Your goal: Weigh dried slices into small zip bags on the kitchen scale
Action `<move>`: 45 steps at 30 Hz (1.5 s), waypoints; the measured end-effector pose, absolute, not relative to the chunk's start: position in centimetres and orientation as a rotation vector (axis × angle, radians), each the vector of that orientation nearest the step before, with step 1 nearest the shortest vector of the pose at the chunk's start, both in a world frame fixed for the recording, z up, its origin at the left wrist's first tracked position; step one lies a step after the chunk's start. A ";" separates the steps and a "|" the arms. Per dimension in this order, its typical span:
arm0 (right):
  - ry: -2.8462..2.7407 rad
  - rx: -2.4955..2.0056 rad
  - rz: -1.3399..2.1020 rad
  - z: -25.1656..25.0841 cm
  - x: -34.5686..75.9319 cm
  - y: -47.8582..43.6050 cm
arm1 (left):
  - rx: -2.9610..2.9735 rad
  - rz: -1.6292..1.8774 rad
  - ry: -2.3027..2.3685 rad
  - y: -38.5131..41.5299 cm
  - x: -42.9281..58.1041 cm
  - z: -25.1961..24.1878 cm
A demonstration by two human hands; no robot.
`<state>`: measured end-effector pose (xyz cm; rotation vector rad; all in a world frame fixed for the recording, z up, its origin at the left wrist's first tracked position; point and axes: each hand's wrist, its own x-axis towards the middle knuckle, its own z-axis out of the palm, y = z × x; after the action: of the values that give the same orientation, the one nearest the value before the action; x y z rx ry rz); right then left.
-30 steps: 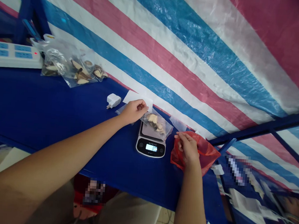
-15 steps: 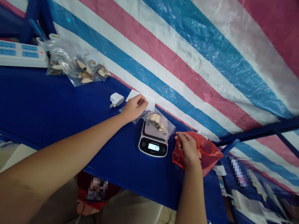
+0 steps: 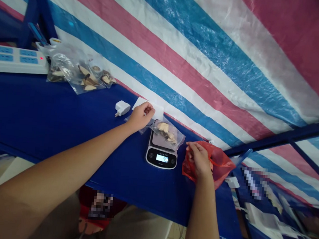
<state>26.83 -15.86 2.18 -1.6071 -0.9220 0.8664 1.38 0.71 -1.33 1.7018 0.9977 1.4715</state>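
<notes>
A small digital scale (image 3: 161, 157) with a lit display stands on the blue table. A clear plastic bag (image 3: 180, 136) with pale, dark-edged dried slices (image 3: 164, 128) lies on its weighing plate. My left hand (image 3: 142, 114) hovers just left of the scale, fingers curled in, nothing visible in them. Behind it lies a white paper (image 3: 158, 111), and another clear bag shows partly under the hand. To the right of the scale, my right hand (image 3: 199, 158) is at a red plastic bag (image 3: 224, 164). Its fingers are bent together; what they hold, if anything, I cannot make out.
A white plug adapter (image 3: 122, 108) lies left of my left hand. Further left are several clear bags of slices (image 3: 87, 80) and a white power strip (image 3: 18, 59). A striped tarp (image 3: 164, 54) hangs behind the table. Papers (image 3: 267, 221) lie at the far right.
The scale's display reading has changed. Both hands keep nearly the same pose; the whole view has shifted slightly.
</notes>
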 end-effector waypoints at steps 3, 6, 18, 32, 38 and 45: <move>-0.927 -1.613 0.870 2.1 26.9 -15.9 | 1.704 1.473 1.001 0.7 1.4 -1.4; -0.937 -1.617 0.866 2.0 26.9 -15.9 | 1.701 1.473 1.003 0.7 1.4 -1.3; -0.923 -1.632 0.240 4.2 25.4 -19.7 | 1.667 1.473 1.037 0.8 1.5 -1.2; -1.036 -1.749 0.506 3.2 23.3 -16.1 | 1.618 1.499 1.069 0.4 1.2 -0.3; -1.450 -1.613 0.353 7.6 21.1 -12.9 | 1.612 1.527 1.031 0.0 0.7 0.5; -2.040 -1.584 0.035 16.5 18.0 -14.3 | 1.672 1.458 0.658 -2.3 0.4 4.3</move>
<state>17.99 -14.29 16.46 -1.5836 -2.0403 0.0353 0.36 -2.28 4.34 1.6716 0.6581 1.4577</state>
